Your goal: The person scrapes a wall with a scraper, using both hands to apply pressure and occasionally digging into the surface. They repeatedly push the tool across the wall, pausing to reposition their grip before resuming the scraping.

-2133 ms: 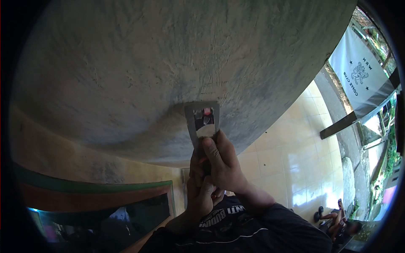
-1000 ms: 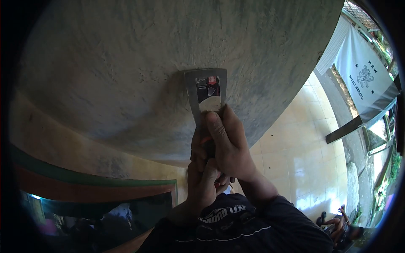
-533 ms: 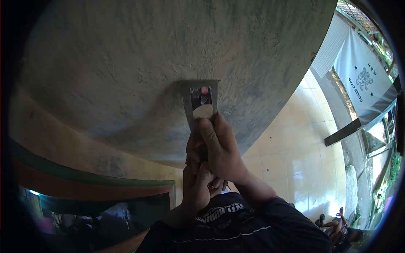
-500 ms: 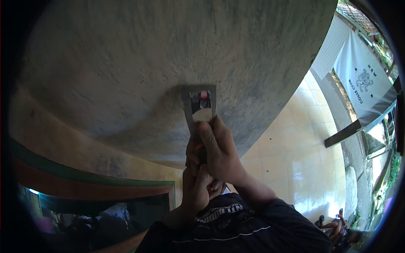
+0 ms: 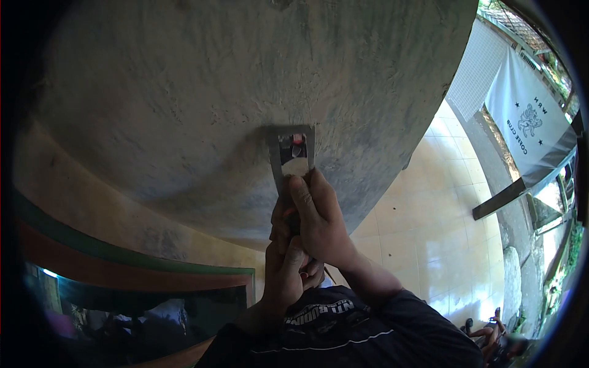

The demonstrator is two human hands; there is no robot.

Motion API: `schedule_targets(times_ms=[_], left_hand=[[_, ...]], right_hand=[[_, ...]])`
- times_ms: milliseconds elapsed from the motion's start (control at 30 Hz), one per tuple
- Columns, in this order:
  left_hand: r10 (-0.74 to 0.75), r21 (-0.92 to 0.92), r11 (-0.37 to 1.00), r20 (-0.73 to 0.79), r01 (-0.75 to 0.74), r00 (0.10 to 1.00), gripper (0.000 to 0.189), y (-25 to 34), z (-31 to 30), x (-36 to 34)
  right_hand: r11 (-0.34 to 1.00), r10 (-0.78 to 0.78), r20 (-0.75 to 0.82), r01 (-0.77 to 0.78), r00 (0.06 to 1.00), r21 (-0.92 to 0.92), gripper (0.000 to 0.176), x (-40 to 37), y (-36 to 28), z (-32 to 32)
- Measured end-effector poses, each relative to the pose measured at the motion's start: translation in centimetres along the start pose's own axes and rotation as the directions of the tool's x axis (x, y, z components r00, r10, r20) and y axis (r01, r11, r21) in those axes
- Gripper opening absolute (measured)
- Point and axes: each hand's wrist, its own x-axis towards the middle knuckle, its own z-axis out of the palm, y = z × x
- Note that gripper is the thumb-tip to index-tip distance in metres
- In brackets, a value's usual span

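A flat metal scraper point(image 5: 295, 150) with a label on its blade lies against the rough grey wall point(image 5: 202, 80), its wide edge pointing up and away from me. My right hand point(image 5: 322, 218) grips it at the base of the blade, thumb on top. Lower down, my left hand point(image 5: 286, 267) is wrapped round the handle, just below and beside my right hand. Most of the handle is hidden by the fingers; a bit of red and black shows between them.
A framed window point(image 5: 153, 313) is at the lower left. Pale floor tiles point(image 5: 429, 214) stretch along the right, with a dark post point(image 5: 500, 199) and a white banner point(image 5: 521, 113) beyond. Part of another person point(image 5: 491, 337) shows at the lower right.
The wall's right edge has shifted slightly left in view. Both hands and the scraper stay in nearly the same place, with the same grip.
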Motion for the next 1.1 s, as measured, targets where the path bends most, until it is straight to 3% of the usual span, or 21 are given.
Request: schedule_targets(times_ms=[67, 233, 300, 333, 400, 600, 733, 900, 933, 1000, 1100], left_hand=[[0.008, -0.007, 1.000, 0.059, -0.008, 0.998, 0.025, 0.7, 0.3, 0.6], [0.044, 0.052, 0.997, 0.162, -0.053, 0.986, 0.025, 0.6, -0.4, 0.5], [0.009, 0.044, 0.999, 0.028, -0.010, 1.000, 0.023, 0.4, -0.4, 0.0], [0.013, 0.048, 0.999, 0.033, -0.014, 0.999, 0.023, 0.3, -0.4, 0.1], [0.007, 0.065, 0.998, 0.057, -0.011, 0.998, 0.044, 0.3, -0.5, 0.0], [0.007, 0.047, 0.999, 0.137, -0.014, 0.991, 0.042, 0.5, -0.6, 0.5], [0.044, 0.124, 0.991, 0.104, -0.056, 0.994, 0.036, 0.4, -0.8, 0.2], [-0.004, 0.034, 0.999, 0.147, -0.001, 0.989, 0.040, 1.5, 0.1, 1.1], [-0.015, 0.036, 0.999, 0.139, 0.010, 0.990, 0.040, 1.2, -0.4, 1.0], [0.024, 0.234, 0.971, 0.102, -0.047, 0.994, 0.043, 0.4, -1.6, 1.0], [0.019, 0.140, 0.990, 0.018, -0.022, 1.000, 0.043, 0.8, -0.8, 0.4]], right_hand=[[0.995, -0.079, -0.042, 0.077, 0.996, -0.065, 0.021, 0.3, -0.8, 0.3], [0.997, -0.070, -0.027, 0.069, 0.997, -0.035, 0.022, 0.4, -0.5, 0.5], [0.994, -0.091, -0.052, 0.087, 0.995, -0.066, 0.022, 0.2, 0.1, 0.5], [0.997, -0.064, -0.044, 0.062, 0.997, -0.041, 0.022, 0.1, 0.2, 0.5], [0.999, -0.030, -0.033, 0.029, 0.999, -0.013, 0.021, 0.2, 0.0, 0.5], [1.000, -0.023, -0.002, 0.023, 1.000, -0.006, 0.022, 0.5, -1.5, 0.6], [0.997, -0.065, -0.006, 0.065, 0.998, -0.033, 0.022, 0.4, -0.7, 0.6], [0.996, -0.085, -0.021, 0.085, 0.996, 0.031, 0.022, 0.9, -2.1, 0.8], [0.997, -0.069, -0.002, 0.069, 0.998, 0.037, 0.022, 0.9, -2.4, 0.8], [0.997, -0.061, 0.021, 0.060, 0.998, 0.043, 0.022, 1.0, -2.2, 0.8], [0.995, -0.088, -0.009, 0.088, 0.996, 0.037, 0.022, 0.8, -0.9, 0.9]])
